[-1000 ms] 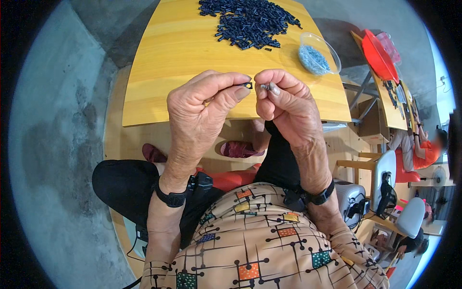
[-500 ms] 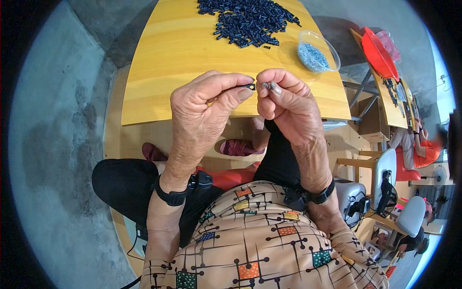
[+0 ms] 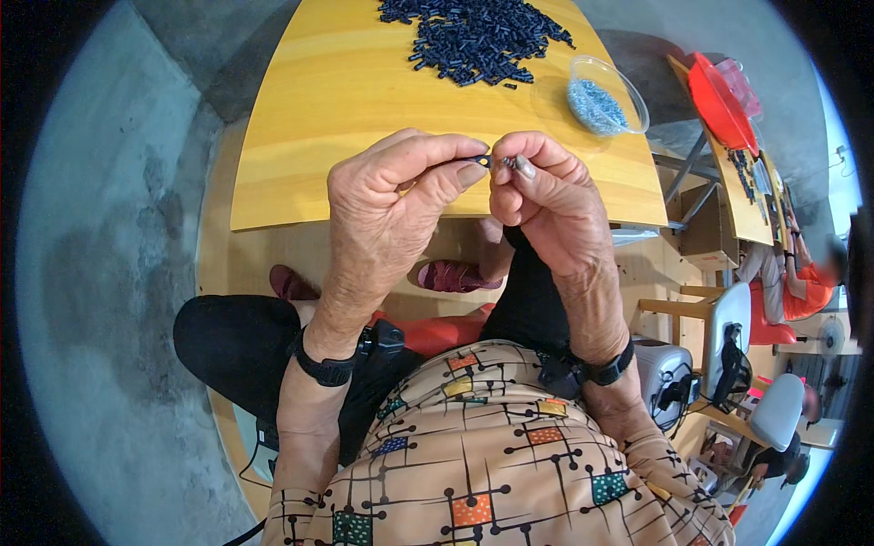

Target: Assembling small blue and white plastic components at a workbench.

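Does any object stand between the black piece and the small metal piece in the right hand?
No visible object does. The left hand holds the black piece close to the metal piece in the right hand; whether they touch is unclear.

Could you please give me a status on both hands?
Left hand pinching small black part. Right hand pinching small metal piece, close beside it. Black pile, clear bowl beyond, out of the way.
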The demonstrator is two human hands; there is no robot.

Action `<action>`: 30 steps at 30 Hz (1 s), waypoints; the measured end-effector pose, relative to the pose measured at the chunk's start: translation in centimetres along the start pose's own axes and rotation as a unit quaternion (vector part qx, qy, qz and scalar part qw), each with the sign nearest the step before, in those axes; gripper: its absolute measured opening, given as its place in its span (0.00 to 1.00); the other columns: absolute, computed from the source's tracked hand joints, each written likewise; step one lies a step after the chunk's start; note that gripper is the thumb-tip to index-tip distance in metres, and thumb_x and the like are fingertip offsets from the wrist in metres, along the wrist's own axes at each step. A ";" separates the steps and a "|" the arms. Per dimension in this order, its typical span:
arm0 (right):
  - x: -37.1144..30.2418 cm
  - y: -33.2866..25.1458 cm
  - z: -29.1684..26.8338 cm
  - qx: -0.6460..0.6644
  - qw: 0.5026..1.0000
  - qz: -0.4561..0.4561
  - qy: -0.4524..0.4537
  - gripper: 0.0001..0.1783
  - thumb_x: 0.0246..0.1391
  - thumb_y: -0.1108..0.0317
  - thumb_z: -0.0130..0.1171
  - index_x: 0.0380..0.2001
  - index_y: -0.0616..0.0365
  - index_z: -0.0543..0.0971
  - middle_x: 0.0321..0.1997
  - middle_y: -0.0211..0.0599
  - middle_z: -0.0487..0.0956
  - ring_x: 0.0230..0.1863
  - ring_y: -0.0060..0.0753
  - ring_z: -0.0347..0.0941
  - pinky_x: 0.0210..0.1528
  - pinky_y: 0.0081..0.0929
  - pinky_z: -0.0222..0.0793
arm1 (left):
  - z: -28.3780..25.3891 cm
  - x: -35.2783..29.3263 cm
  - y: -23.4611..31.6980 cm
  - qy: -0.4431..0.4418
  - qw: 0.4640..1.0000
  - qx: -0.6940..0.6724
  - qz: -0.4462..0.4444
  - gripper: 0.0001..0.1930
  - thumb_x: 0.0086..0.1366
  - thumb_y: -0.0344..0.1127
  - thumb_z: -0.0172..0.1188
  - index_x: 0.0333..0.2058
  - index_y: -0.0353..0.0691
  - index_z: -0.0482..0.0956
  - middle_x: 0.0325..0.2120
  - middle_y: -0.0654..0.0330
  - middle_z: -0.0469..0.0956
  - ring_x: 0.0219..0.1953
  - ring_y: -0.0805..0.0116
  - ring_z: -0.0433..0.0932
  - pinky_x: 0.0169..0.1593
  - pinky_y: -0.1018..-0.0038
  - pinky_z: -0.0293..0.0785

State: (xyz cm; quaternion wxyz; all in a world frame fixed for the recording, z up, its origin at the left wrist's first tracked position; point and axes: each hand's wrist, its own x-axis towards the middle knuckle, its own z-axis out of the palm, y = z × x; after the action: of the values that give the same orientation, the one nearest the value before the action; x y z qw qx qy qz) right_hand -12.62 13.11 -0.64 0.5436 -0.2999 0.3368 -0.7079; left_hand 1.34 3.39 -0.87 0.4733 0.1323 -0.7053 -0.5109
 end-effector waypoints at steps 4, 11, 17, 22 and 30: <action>0.1 0.0 0.0 -0.011 1.000 -0.001 0.010 0.10 0.55 0.71 0.53 0.39 0.63 0.75 0.29 0.31 0.76 0.25 0.17 0.69 0.27 0.14 0.66 | -0.1 -0.1 0.1 -0.016 1.000 0.005 -0.011 0.07 0.53 0.24 0.62 0.32 0.33 0.80 0.26 0.62 0.78 0.29 0.77 0.73 0.34 0.83 0.69; 0.1 -0.3 0.3 -0.048 0.999 -0.009 0.011 0.11 0.54 0.71 0.54 0.40 0.63 0.76 0.30 0.31 0.77 0.26 0.17 0.69 0.27 0.13 0.66 | -0.2 0.0 0.0 -0.015 1.000 0.001 -0.016 0.07 0.53 0.24 0.62 0.33 0.33 0.80 0.26 0.62 0.78 0.30 0.77 0.73 0.35 0.83 0.68; -0.1 -0.6 1.5 -0.084 0.994 -0.043 0.055 0.11 0.54 0.72 0.54 0.40 0.63 0.76 0.30 0.31 0.77 0.26 0.16 0.69 0.28 0.14 0.66 | -0.4 0.0 0.0 -0.009 1.000 0.002 -0.019 0.07 0.52 0.25 0.63 0.32 0.34 0.80 0.25 0.62 0.77 0.28 0.78 0.74 0.32 0.84 0.69; 0.0 -0.5 1.3 -0.114 0.990 -0.051 0.061 0.11 0.54 0.73 0.53 0.40 0.63 0.76 0.31 0.33 0.78 0.27 0.18 0.71 0.28 0.14 0.67 | -0.3 0.0 0.0 -0.012 0.999 -0.011 -0.035 0.07 0.53 0.25 0.62 0.33 0.33 0.80 0.26 0.63 0.77 0.29 0.78 0.73 0.34 0.84 0.69; 0.4 0.0 1.0 -0.052 0.993 -0.055 0.086 0.09 0.52 0.74 0.56 0.38 0.62 0.76 0.34 0.37 0.79 0.28 0.21 0.73 0.28 0.16 0.68 | -0.2 -0.1 0.1 -0.010 0.999 0.001 -0.044 0.07 0.53 0.25 0.62 0.33 0.32 0.80 0.26 0.62 0.77 0.28 0.78 0.74 0.33 0.84 0.69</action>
State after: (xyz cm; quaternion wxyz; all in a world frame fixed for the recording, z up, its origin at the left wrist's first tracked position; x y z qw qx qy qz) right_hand -11.96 12.60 -0.01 0.4564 -0.2837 0.4016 -0.7416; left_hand 1.63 3.38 -0.89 0.4429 0.1589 -0.7039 -0.5320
